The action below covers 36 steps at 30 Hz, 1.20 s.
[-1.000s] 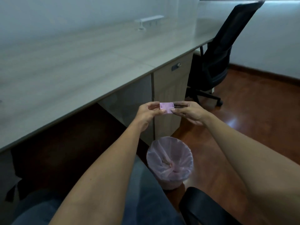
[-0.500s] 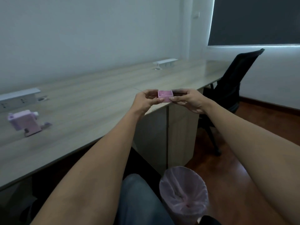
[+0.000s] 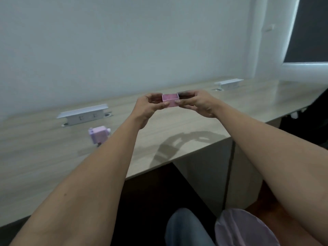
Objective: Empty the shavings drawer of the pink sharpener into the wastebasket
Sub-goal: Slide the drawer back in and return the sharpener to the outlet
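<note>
I hold a small pink shavings drawer (image 3: pixel 170 100) upright above the wooden desk (image 3: pixel 177 132), its open top facing up. My left hand (image 3: pixel 148 107) pinches its left end and my right hand (image 3: pixel 197 102) pinches its right end. The pink sharpener (image 3: pixel 99 135) stands on the desk to the left, partly hidden behind my left forearm. The wastebasket (image 3: pixel 243 228), lined with a pale pink bag, sits on the floor at the bottom right, below my right arm.
Two white socket boxes (image 3: pixel 83 115) (image 3: pixel 229 83) sit along the back of the desk by the wall. A desk cabinet (image 3: pixel 213 171) stands under the desktop at right. My knee (image 3: pixel 184 228) shows beside the wastebasket. A dark chair (image 3: pixel 317 121) is at the far right.
My hands rose with the drawer from over the wastebasket to above the desk, and the view tilted up and swung left; the sharpener came into view.
</note>
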{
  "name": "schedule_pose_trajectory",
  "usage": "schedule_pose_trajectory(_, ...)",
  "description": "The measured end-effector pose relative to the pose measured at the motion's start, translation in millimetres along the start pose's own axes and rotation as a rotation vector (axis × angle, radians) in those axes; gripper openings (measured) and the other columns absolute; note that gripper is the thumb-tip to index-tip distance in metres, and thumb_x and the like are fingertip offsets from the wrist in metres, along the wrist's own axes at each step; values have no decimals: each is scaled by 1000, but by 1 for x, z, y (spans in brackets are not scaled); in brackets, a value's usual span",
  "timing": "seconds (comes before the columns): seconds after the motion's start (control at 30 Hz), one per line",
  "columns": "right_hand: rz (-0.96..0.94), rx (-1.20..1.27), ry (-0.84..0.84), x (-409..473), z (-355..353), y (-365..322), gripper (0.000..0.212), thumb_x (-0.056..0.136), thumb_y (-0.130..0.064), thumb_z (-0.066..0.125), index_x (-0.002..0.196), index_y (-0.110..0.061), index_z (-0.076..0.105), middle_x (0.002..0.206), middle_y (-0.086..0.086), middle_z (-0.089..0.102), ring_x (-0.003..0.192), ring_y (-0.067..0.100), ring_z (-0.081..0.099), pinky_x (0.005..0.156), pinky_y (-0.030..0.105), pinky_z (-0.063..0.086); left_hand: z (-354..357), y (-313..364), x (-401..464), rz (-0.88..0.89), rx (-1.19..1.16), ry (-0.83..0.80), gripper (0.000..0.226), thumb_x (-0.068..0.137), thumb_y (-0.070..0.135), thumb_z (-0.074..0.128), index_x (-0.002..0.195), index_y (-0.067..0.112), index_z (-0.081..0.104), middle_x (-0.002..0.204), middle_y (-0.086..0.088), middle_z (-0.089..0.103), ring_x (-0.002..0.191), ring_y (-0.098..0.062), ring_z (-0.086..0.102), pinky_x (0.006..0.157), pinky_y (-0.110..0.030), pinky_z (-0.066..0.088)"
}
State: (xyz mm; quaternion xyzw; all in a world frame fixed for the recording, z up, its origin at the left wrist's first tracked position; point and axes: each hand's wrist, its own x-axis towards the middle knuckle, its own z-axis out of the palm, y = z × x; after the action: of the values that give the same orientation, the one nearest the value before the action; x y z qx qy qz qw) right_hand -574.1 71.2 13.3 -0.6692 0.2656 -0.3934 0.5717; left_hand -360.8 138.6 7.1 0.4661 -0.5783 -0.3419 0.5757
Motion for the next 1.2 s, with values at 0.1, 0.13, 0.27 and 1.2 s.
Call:
schedule_pose_trajectory(0.1, -5, -4, -80, 34, 40, -4, 50, 84, -3, 78, 131, 2, 63, 129, 12, 70, 123, 21, 66, 108, 32, 48, -49, 6, -5, -8, 58, 63, 52, 78, 1, 80, 127, -3, 60, 120, -18, 70, 106, -22, 68, 86, -19, 55)
schedule_pose_trajectory(0.13, -6, -6, -104, 42, 55, -5, 48, 84, -3, 78, 130, 2, 64, 129, 12, 71, 123, 20, 66, 107, 31, 49, -65, 7, -8, -12, 75, 78, 52, 79, 2, 80, 127, -4, 61, 121, -18, 70, 104, -20, 69, 82, -17, 55)
schedule_pose_trajectory(0.27, -20, 16, -196, 76, 117, -6, 32, 86, 0, 74, 118, -5, 70, 122, 7, 73, 116, 17, 68, 106, 30, 49, -127, 15, -22, -31, 165, 138, 46, 83, 7, 78, 125, -2, 65, 114, -12, 73, 85, -4, 71, 71, -9, 51)
schedule_pose_trajectory(1.2, 56, -219, -350, 137, 241, 100, 62, 80, -8, 82, 138, -3, 60, 127, 8, 70, 111, 15, 67, 88, 18, 50, -301, -80, -130, -308, 157, 470, 56, 81, -2, 77, 133, -4, 55, 118, -19, 66, 101, -22, 64, 75, -16, 57)
